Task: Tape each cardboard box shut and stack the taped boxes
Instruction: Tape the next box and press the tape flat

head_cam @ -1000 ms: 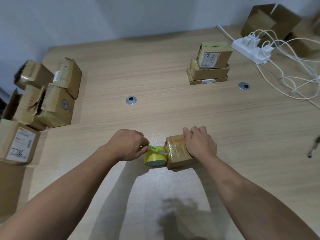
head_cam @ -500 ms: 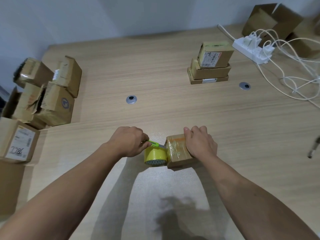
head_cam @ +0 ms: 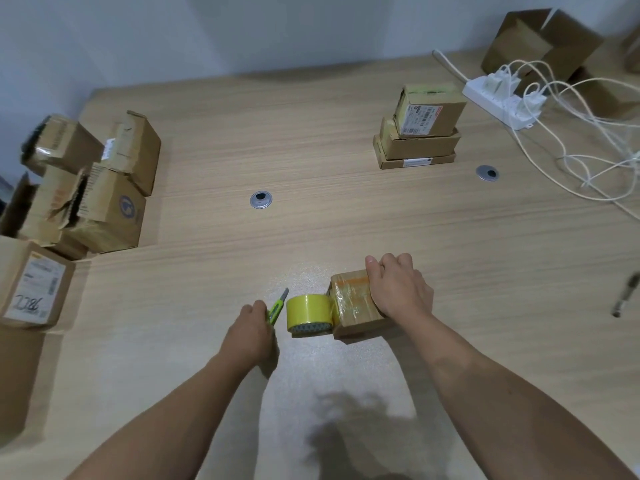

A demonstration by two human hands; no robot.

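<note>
A small taped cardboard box lies on the wooden table near its front. My right hand rests on top of the box, fingers curled over its far edge. A yellow tape roll stands on edge against the box's left side, its tape still joined to the box. My left hand grips a green utility knife, blade pointing away, just left of the roll. A stack of three taped boxes stands at the back right.
Several untaped boxes crowd the table's left edge, one with a white label. A white power strip with cables and more open boxes sit at the far right. Two metal grommets are set in the tabletop. A dark pen-like tool lies at the right edge.
My left hand has pulled the knife back toward me, away from the tape between roll and box. The roll now stands uncovered. My right hand has stayed on the box.
</note>
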